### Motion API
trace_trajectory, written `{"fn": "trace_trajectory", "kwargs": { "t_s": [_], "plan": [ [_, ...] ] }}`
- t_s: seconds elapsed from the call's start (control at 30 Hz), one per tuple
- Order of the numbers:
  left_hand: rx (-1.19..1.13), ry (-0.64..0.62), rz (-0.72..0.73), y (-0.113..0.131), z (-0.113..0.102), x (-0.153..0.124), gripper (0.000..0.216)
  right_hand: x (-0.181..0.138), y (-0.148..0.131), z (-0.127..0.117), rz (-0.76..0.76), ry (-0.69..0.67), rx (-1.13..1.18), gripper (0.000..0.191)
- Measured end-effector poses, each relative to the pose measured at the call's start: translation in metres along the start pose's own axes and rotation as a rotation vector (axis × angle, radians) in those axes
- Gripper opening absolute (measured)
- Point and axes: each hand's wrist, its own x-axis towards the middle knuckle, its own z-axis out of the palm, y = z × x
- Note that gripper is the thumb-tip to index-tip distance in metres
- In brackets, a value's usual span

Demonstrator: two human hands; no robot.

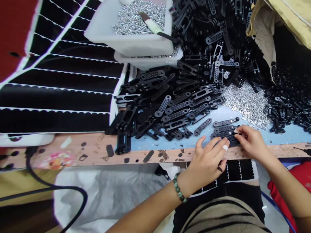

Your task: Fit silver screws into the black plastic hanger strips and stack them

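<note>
A short row of black plastic link arms [224, 128] lies side by side at the table's front, some with a silvery piece at the right end. My left hand [206, 158] rests with fingers stretched out over the near arms, its fingertips touching them; white tape wraps one finger. At the right ends of these arms, my right hand [251, 142] is closed in a pinch. What its fingertips hold is too small to make out. Just left of the row lies a single link arm [202, 126]. Part of the nearest arms is hidden under my fingers.
Black link parts [179, 106] are heaped left and behind. Small metal pins [250, 103] are piled behind my right hand, small black pieces [284, 111] to their right. A white bin [136, 45] of metal pins holds a knife-like tool [155, 26]. Black adhesive sheets [55, 100] lie left.
</note>
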Motion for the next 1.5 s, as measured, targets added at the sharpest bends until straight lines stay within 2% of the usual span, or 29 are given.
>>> {"fn": "trace_trajectory", "kwargs": {
  "t_s": [0.13, 0.2, 0.27, 0.33, 0.4, 0.47, 0.57, 0.63, 0.7, 0.87, 1.07, 1.3, 1.4, 1.5],
  "plan": [
    [-0.097, -0.028, -0.048, 0.0, -0.007, 0.007, 0.036, -0.001, -0.004, -0.007, -0.025, 0.04, -0.256, 0.017],
    [-0.165, -0.053, -0.098, -0.001, -0.011, 0.013, 0.035, -0.003, -0.014, -0.011, -0.168, 0.073, -0.298, 0.023],
    [-0.242, -0.071, -0.137, -0.001, -0.013, 0.017, 0.037, -0.008, -0.027, -0.012, -0.419, -0.023, -0.194, 0.025],
    [-0.325, -0.091, -0.146, -0.001, -0.015, 0.02, 0.041, -0.013, -0.041, -0.01, -0.636, -0.205, -0.058, 0.022],
    [-0.39, -0.087, -0.161, -0.001, -0.017, 0.019, 0.042, -0.017, -0.049, -0.007, -0.697, -0.318, 0.026, 0.02],
    [-0.423, -0.008, -0.206, -0.002, -0.021, 0.015, 0.046, -0.018, -0.05, -0.005, -0.604, -0.3, 0.113, 0.019],
    [-0.389, 0.166, -0.236, -0.006, -0.03, 0.006, 0.051, -0.012, -0.037, -0.005, -0.268, -0.097, 0.273, 0.01],
    [-0.28, 0.189, -0.205, -0.009, -0.031, 0.0, 0.043, -0.005, -0.028, -0.002, -0.049, 0.031, 0.347, 0.01],
    [-0.133, 0.136, -0.183, -0.011, -0.028, -0.006, 0.034, 0.004, -0.023, 0.004, 0.059, 0.063, 0.39, 0.013],
    [0.052, 0.063, -0.174, -0.012, -0.013, -0.013, 0.032, 0.015, -0.026, 0.022, 0.088, 0.019, 0.331, 0.014],
    [0.04, 0.074, -0.152, -0.014, -0.01, -0.014, 0.032, 0.016, -0.029, 0.024, 0.064, 0.016, 0.254, 0.013],
    [0.077, 0.057, -0.157, -0.012, -0.009, -0.01, 0.035, 0.019, -0.023, 0.025, 0.142, -0.016, 0.266, 0.01],
    [0.092, 0.057, -0.148, -0.012, -0.007, -0.01, 0.034, 0.019, -0.023, 0.026, 0.099, 0.006, 0.176, 0.005],
    [0.1, 0.058, -0.142, -0.012, -0.006, -0.01, 0.034, 0.019, -0.027, 0.026, 0.004, 0.011, -0.019, 0.005]
  ]
}}
